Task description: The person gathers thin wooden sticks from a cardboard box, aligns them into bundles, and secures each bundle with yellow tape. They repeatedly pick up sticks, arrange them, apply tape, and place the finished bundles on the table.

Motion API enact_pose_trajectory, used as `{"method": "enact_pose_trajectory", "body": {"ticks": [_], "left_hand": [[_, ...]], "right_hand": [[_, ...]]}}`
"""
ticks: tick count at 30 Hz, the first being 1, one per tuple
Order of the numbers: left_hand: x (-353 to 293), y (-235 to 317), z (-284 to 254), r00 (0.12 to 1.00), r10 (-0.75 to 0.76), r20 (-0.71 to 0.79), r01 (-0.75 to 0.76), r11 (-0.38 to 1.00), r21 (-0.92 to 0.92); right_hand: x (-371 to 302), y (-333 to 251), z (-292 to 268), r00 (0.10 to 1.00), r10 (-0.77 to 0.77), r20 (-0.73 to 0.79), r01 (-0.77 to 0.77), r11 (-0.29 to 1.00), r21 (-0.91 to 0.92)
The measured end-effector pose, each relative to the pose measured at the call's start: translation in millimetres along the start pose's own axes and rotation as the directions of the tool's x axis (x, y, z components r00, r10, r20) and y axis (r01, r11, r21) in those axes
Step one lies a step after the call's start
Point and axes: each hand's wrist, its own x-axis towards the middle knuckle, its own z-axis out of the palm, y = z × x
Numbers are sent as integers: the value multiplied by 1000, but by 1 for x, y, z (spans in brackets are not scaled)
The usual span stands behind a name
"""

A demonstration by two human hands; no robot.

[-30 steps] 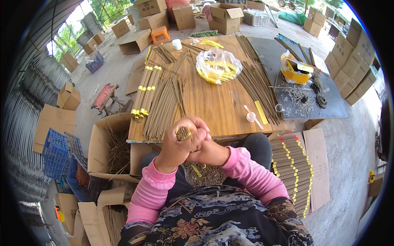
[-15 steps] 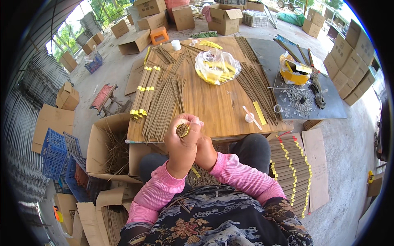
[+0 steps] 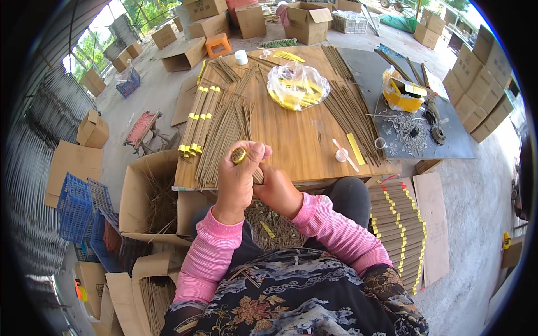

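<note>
A bundle of thin brown incense sticks [image 3: 238, 155] with a yellow band round its end is in both my hands, its round end tilted toward me. My left hand [image 3: 235, 182] wraps the banded end, thumb over the top. My right hand [image 3: 279, 190] closes round the bundle lower down, just right of the left; its fingertips are partly hidden. Both hands are at the near edge of a wooden table [image 3: 297, 151]. Loose incense sticks [image 3: 224, 140] are spread just beyond them. Several finished bundles with yellow bands [image 3: 197, 123] lie to the left.
A clear bag of yellow strips [image 3: 297, 87] sits mid-table, with more sticks [image 3: 356, 120] to its right. A small white cup [image 3: 341, 155] and a yellow strip [image 3: 355, 148] are near the right edge. Left below stands a cardboard box [image 3: 148, 193]; banded bundles [image 3: 400, 229] lie right below.
Both hands have moved up and slightly left, toward the table, with the bundle. The bundle has tilted, and part of its lower length now shows between the hands.
</note>
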Motion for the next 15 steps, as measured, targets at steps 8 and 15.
{"method": "enact_pose_trajectory", "body": {"ticks": [8,15], "left_hand": [[29,26,-33,965,-175,-195,105,940,-325],[45,31,-47,945,-228,-236,133,924,-359]], "right_hand": [[-1,23,-53,923,-31,383,-80,959,271],[-39,39,-28,873,80,480,-107,994,28]]}}
